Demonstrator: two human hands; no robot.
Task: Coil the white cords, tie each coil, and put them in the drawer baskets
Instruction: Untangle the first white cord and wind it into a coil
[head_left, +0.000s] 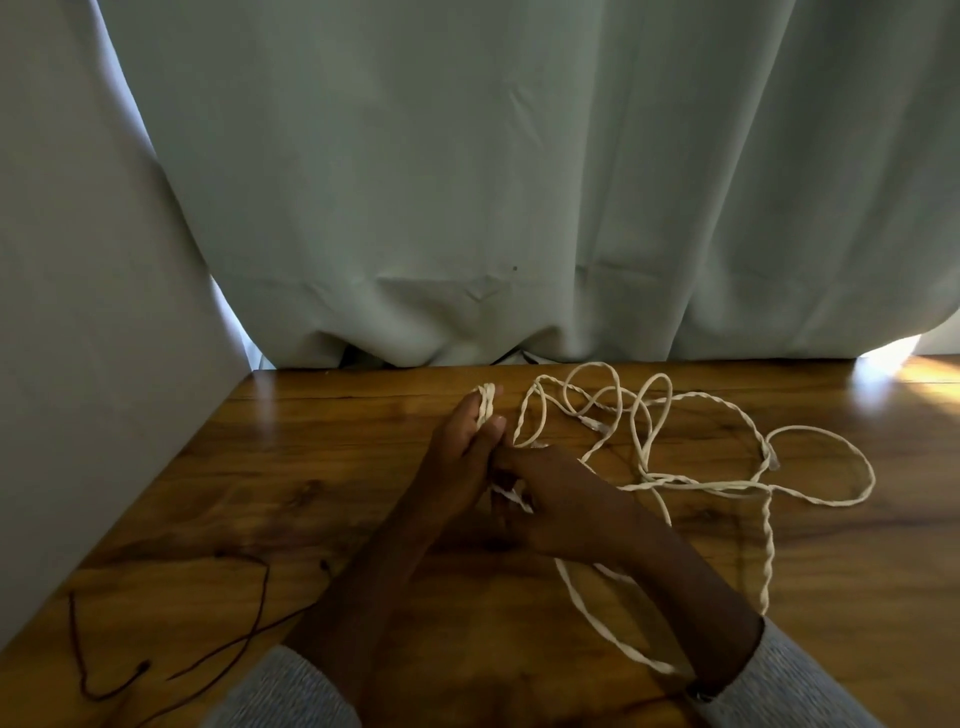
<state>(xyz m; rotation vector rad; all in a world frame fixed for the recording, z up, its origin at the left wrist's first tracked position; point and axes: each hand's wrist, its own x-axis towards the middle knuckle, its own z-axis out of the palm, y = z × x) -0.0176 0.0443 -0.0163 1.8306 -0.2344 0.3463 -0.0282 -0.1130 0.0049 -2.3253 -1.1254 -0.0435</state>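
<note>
A twisted white cord (696, 486) lies in loose tangled loops on the wooden table (311, 467), spreading right from my hands. My left hand (460, 457) stands upright with fingers extended, and a few turns of the cord are wound around its fingertips. Just to its right, my right hand (550, 499) pinches a strand of the same cord close to the left palm. Another stretch of cord runs under my right forearm toward the near edge. No drawer or baskets are in view.
A thin dark string (171, 639) lies curled on the table at the near left. A pale green curtain (519, 182) hangs behind the table's far edge. A grey wall (78, 364) borders the left side. Sunlight falls on the far right corner (914, 374).
</note>
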